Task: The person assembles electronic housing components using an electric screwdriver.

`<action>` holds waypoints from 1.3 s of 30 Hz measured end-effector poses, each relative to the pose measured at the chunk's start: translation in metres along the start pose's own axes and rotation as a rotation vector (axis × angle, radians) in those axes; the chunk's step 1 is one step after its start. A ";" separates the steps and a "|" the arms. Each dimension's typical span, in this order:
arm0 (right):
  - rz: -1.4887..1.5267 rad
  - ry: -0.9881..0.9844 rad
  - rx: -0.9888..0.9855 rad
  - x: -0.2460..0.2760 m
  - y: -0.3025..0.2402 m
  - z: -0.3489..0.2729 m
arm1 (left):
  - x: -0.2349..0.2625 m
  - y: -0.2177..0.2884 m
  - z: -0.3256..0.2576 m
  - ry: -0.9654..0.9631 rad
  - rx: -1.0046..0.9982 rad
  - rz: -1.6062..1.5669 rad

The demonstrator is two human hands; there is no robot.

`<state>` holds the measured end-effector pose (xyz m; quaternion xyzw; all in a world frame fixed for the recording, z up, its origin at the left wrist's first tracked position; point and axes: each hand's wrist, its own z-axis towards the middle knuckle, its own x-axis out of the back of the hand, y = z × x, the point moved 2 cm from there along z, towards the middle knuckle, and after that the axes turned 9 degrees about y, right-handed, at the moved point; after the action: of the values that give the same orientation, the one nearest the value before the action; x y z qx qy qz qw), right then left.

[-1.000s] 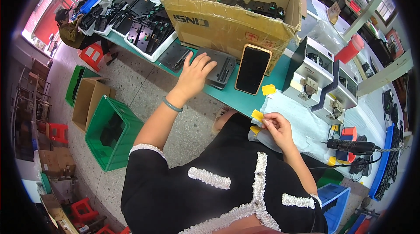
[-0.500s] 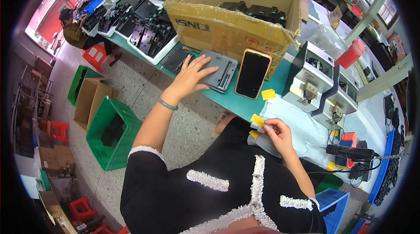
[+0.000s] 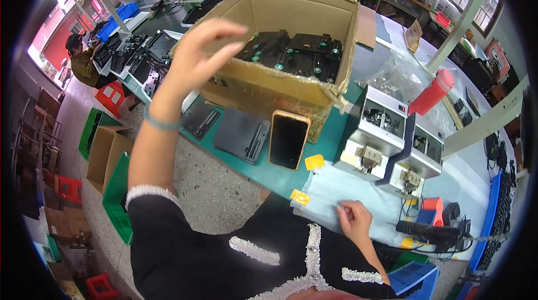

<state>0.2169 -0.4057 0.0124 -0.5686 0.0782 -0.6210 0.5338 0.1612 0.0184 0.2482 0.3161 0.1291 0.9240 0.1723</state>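
My left hand (image 3: pixel 197 53) is raised in the air in front of a big open cardboard box (image 3: pixel 291 84), fingers loosely spread and holding nothing. Black parts with green dots (image 3: pixel 294 53) lie inside the box. My right hand (image 3: pixel 353 220) rests low on a pale blue cloth (image 3: pixel 358 193) at the bench edge, fingers curled, pinching at the cloth. Yellow tabs (image 3: pixel 300 197) sit at the cloth's corner. A phone with an orange rim (image 3: pixel 288 141) leans against the box. Flat grey metal plates (image 3: pixel 241 134) lie on the green bench.
Grey metal machine units (image 3: pixel 386 137) stand right of the box, with a red bottle (image 3: pixel 430 92) behind. A black power tool (image 3: pixel 431 231) lies at the right. Green crates (image 3: pixel 115 196) and cardboard boxes sit on the floor left. Another person (image 3: pixel 81 61) sits far left.
My left hand lifted off the grey plates and rose up in front of the box. My right hand dropped onto the blue cloth. The view moved closer to the bench.
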 end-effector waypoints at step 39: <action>0.302 0.061 -0.281 0.007 0.018 -0.001 | -0.216 -0.138 0.094 -0.435 -0.237 0.784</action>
<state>0.2283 -0.4186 0.0035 -0.6002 0.2644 -0.5339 0.5336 0.4133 0.0698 0.1558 0.5055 -0.1457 0.8402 -0.1318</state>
